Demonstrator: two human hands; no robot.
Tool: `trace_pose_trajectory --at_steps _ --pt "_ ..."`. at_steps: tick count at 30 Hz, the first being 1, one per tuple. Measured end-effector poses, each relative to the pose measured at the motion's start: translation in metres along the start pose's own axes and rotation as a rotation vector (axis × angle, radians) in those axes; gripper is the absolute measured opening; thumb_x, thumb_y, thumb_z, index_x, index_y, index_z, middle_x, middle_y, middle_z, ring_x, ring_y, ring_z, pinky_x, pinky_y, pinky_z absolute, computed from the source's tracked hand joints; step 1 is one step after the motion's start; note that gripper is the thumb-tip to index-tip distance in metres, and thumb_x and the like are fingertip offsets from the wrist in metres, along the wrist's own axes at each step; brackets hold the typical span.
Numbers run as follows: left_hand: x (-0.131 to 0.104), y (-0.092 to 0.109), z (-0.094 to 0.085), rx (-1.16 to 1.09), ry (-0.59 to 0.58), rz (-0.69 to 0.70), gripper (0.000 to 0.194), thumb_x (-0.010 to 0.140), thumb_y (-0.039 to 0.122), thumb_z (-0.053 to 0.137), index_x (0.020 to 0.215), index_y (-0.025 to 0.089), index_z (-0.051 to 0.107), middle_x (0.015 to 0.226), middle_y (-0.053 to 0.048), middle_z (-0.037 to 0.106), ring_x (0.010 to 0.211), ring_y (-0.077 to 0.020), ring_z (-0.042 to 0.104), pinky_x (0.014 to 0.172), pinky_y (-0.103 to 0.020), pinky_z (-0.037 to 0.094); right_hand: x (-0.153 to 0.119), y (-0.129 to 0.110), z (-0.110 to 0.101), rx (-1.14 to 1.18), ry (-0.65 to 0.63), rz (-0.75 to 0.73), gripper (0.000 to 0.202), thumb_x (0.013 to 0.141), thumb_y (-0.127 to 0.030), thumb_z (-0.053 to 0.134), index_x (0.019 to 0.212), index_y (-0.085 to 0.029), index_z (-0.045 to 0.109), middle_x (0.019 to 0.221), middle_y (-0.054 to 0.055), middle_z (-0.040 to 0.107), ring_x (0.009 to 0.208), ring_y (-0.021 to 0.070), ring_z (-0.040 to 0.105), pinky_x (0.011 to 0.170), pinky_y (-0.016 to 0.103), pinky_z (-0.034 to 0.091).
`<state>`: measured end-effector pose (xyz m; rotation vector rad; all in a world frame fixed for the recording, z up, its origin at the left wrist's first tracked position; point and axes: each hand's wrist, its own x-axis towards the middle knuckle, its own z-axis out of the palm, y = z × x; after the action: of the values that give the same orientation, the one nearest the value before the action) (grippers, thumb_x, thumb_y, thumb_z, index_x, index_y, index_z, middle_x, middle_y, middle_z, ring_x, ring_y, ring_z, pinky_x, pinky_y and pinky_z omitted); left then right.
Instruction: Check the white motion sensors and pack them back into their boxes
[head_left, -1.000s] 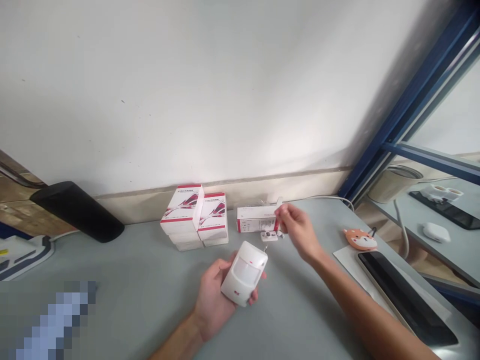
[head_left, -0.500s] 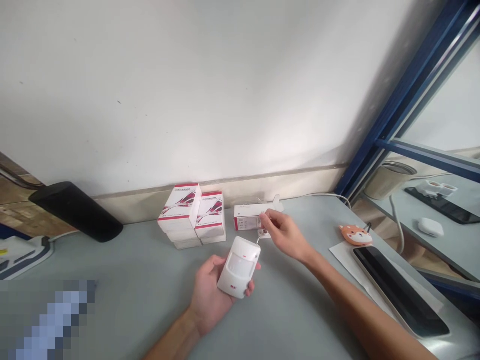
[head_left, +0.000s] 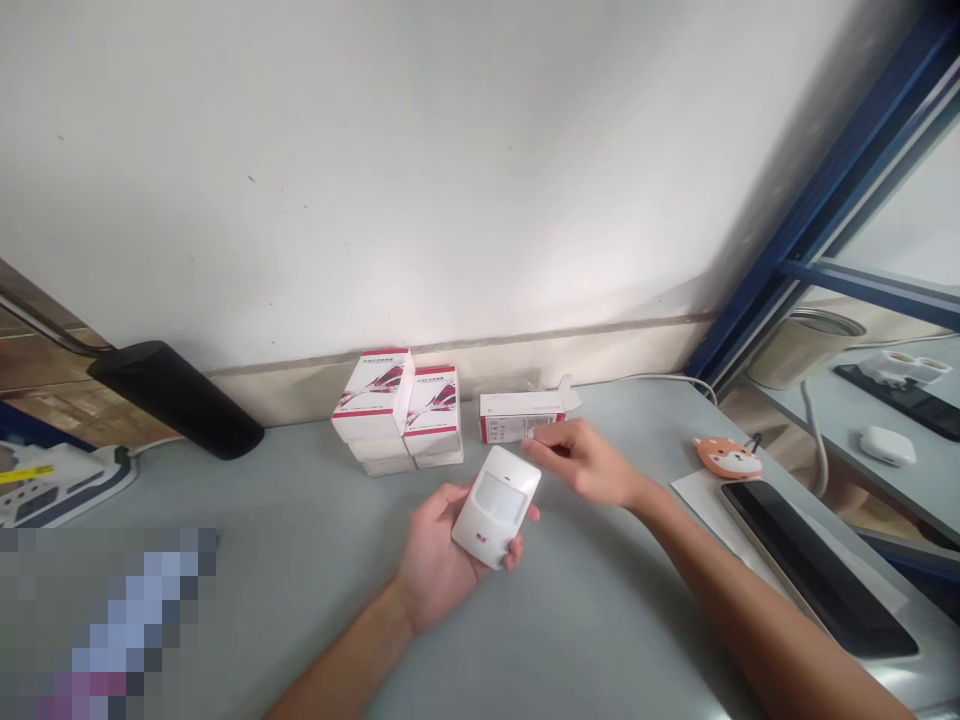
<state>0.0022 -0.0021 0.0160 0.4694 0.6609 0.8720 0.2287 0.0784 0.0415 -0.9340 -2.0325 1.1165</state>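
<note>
My left hand (head_left: 442, 560) holds a white motion sensor (head_left: 484, 545), tilted, its lens window facing up and a small red logo near its lower end. Its fingers wrap round the far side and the thumb lies along the near edge. My right hand (head_left: 585, 462) is closed in a pinch just off the sensor's upper right corner. What sits between its fingertips is hidden. Behind that hand lies an opened white and red carton (head_left: 517, 403), with its end flap raised.
White and red boxes (head_left: 379, 385) stand stacked against the wall. A black cylinder (head_left: 176, 400) leans at the left, above a power strip (head_left: 67, 490). To the right are an orange animal-faced case (head_left: 727, 458) and a dark phone-like device (head_left: 817, 570) on paper, beside a blue-framed window (head_left: 870, 280).
The view has shifted, so everything sits further right. The small red light on the sensor now looks dark. The little white piece hanging under my right fingertips no longer shows.
</note>
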Motion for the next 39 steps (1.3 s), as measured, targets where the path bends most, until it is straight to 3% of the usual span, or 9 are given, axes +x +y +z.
trace_pose_trajectory --at_steps 5,7,15,20,26,32,39 --pt "0.001 0.003 -0.004 0.062 -0.036 -0.027 0.05 0.099 0.039 0.045 0.128 0.005 0.067 0.111 -0.024 0.074 0.072 -0.0249 0.066 0.07 -0.037 0.045 0.0 0.01 -0.021 -0.06 0.243 0.079 0.054 0.103 -0.06 0.05 0.064 -0.021 0.047 0.063 -0.002 0.04 0.061 0.0133 0.033 0.056 0.029 0.027" --pt "0.001 0.004 -0.005 0.053 -0.053 -0.043 0.049 0.099 0.039 0.045 0.127 0.005 0.067 0.11 -0.024 0.074 0.072 -0.0247 0.066 0.071 -0.037 0.045 0.0 0.014 -0.029 -0.091 0.274 0.103 0.056 0.102 -0.063 0.049 0.065 -0.021 0.049 0.064 -0.001 0.041 0.061 0.0134 0.035 0.057 0.029 0.028" --pt "0.004 0.01 -0.009 0.095 -0.109 -0.097 0.051 0.099 0.041 0.042 0.128 0.006 0.066 0.11 -0.025 0.075 0.068 -0.0236 0.066 0.068 -0.035 0.045 -0.005 0.026 -0.056 -0.116 0.445 0.124 0.059 0.098 -0.066 0.054 0.064 -0.022 0.034 0.062 -0.003 0.027 0.059 0.0125 0.025 0.055 0.031 0.02" --pt "0.004 0.015 -0.013 0.158 -0.093 -0.133 0.052 0.098 0.041 0.042 0.126 0.005 0.065 0.103 -0.024 0.076 0.063 -0.0225 0.064 0.065 -0.034 0.044 -0.01 0.048 -0.078 -0.118 0.711 0.083 0.057 0.1 -0.06 0.057 0.061 -0.023 0.037 0.059 -0.003 0.03 0.057 0.0139 0.027 0.055 0.032 0.021" --pt "0.005 0.02 -0.02 0.153 -0.083 -0.163 0.051 0.099 0.042 0.043 0.133 0.008 0.063 0.107 -0.024 0.076 0.064 -0.0218 0.065 0.064 -0.033 0.045 -0.008 0.063 -0.084 -0.09 0.729 0.081 0.06 0.099 -0.064 0.058 0.059 -0.023 0.041 0.057 -0.003 0.033 0.056 0.0134 0.03 0.055 0.032 0.023" --pt "0.002 0.031 -0.023 0.227 -0.096 -0.187 0.049 0.099 0.043 0.041 0.124 0.009 0.066 0.099 -0.022 0.076 0.058 -0.0204 0.062 0.059 -0.032 0.043 -0.014 0.071 -0.108 -0.057 0.858 0.025 0.06 0.1 -0.068 0.056 0.061 -0.023 0.042 0.056 -0.004 0.035 0.054 0.0132 0.031 0.052 0.031 0.025" --pt "0.001 0.036 -0.031 0.302 -0.08 -0.192 0.048 0.1 0.044 0.04 0.121 0.01 0.067 0.095 -0.02 0.076 0.056 -0.0197 0.06 0.058 -0.032 0.042 -0.018 0.075 -0.113 -0.238 0.838 -0.002 0.062 0.099 -0.075 0.049 0.066 -0.023 0.053 0.06 -0.001 0.045 0.056 0.015 0.04 0.054 0.031 0.03"
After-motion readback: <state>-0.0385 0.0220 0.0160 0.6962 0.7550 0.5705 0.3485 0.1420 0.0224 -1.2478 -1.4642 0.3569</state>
